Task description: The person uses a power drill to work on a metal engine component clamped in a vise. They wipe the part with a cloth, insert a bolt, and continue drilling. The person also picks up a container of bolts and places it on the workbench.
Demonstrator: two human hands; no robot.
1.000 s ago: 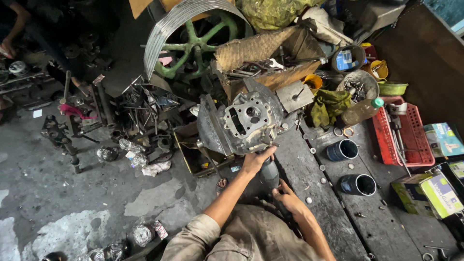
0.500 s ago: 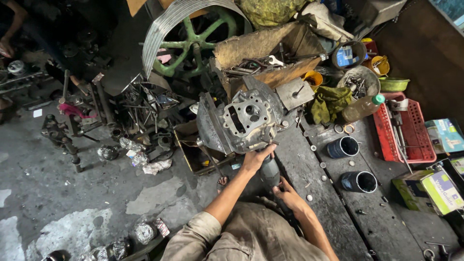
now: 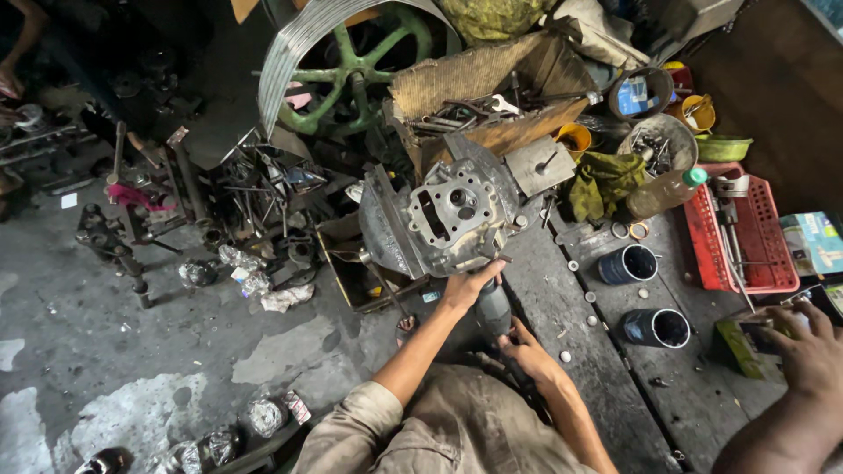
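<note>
Concrete floor (image 3: pixel 132 351) at left, littered with foil-wrapped scraps and loose metal parts; a big green-spoked flywheel (image 3: pixel 351 70) leans beyond them. At the table's (image 3: pixel 562 307) left edge stands a grey cast engine housing (image 3: pixel 452 215), its bored face tilted up toward the camera. Left hand (image 3: pixel 467 285) reaches up from the sleeve and lies against the housing's lower edge, fingers curled round the top of a dark cylindrical tool (image 3: pixel 493 307); grip clenched there. Right hand (image 3: pixel 525 351) sits just below, closed on the tool's lower end. The tool's long axis runs from the body up toward the housing, so the housing lies straight ahead of both hands, the left one nearer and touching it. Right of them, two dark cylinder sleeves (image 3: pixel 629 263) stand open-mouthed on the table, then a red plastic basket (image 3: pixel 746 228) near the far right edge. Another person's hand (image 3: pixel 808 351) rests at the right edge on a small green box.
</note>
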